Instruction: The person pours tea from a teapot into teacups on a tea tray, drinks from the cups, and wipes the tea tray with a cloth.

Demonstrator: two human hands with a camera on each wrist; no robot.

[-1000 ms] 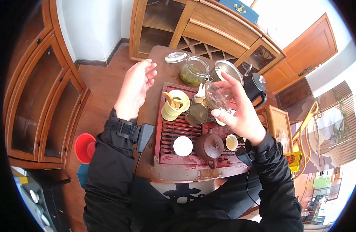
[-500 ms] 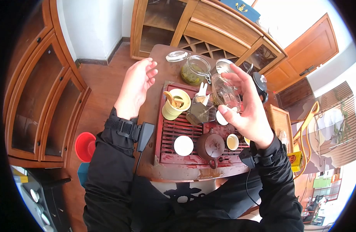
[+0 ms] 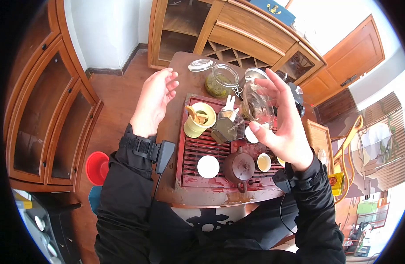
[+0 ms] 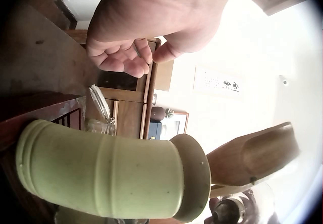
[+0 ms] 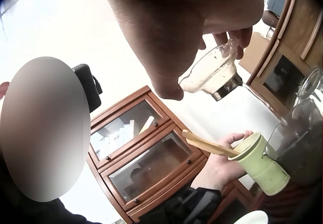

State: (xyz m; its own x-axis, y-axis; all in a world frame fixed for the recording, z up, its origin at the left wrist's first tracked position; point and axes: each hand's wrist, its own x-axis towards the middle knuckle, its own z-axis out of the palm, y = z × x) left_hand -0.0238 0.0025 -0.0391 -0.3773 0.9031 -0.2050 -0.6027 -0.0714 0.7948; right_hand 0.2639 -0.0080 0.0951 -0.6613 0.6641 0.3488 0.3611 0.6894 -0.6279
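My right hand (image 3: 285,119) holds a clear glass tea strainer (image 5: 211,71) with a metal-looking end, gripped between thumb and fingers. In the head view the tilted strainer is above the right side of the tea tray (image 3: 179,169), overlapping the rim of a faceted glass pitcher (image 3: 226,130). My left hand (image 3: 154,97) hangs in the air left of the tray, its fingers loosely curled and holding nothing. Nearest to it is a pale green tool holder (image 4: 106,171) with wooden tea tools (image 4: 252,156). A brown clay teapot (image 3: 238,166) stands at the tray's front.
A round white piece (image 3: 208,166) and a small cup (image 3: 264,162) flank the teapot. Behind the pitcher is a white rabbit figure (image 3: 230,103). Farther back stand an open glass jar (image 3: 218,86) of green leaves and a dark kettle (image 3: 296,94). A red bin (image 3: 97,168) is on the floor.
My right hand has moved right and slightly up with the strainer, then stays almost still over the last half second. The left hand has barely moved.
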